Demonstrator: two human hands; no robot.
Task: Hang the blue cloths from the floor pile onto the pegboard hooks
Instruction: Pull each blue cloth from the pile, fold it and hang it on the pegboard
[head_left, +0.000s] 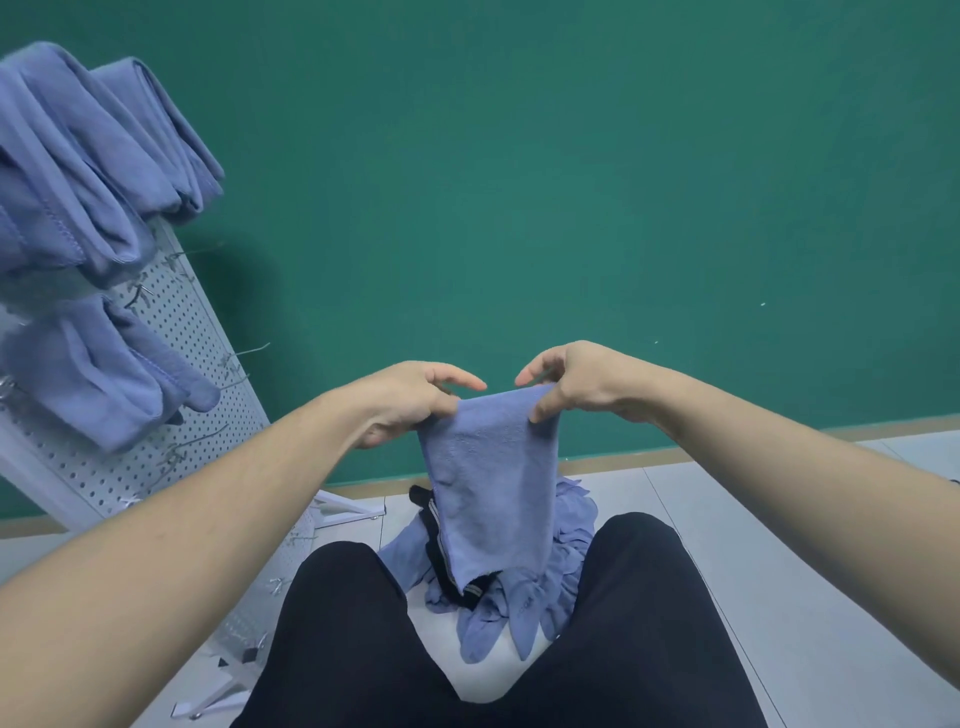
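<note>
A blue cloth (488, 483) hangs folded in front of me, held up by its top edge. My left hand (410, 400) pinches its left top corner and my right hand (566, 384) pinches its right top corner. Below it the floor pile (524, 608) of blue cloths, with some dark fabric mixed in, lies between my knees. At the left stands the white pegboard (171, 364), tilted in view, with several blue cloths (88, 171) hung on its upper hooks and more cloths (104, 374) lower down. Bare metal hooks (249, 351) stick out along its right side.
A green wall (571, 182) fills the background above a pale tiled floor (779, 519). My legs in black trousers (623, 623) frame the pile. The pegboard's white feet (343, 512) rest on the floor near the wall.
</note>
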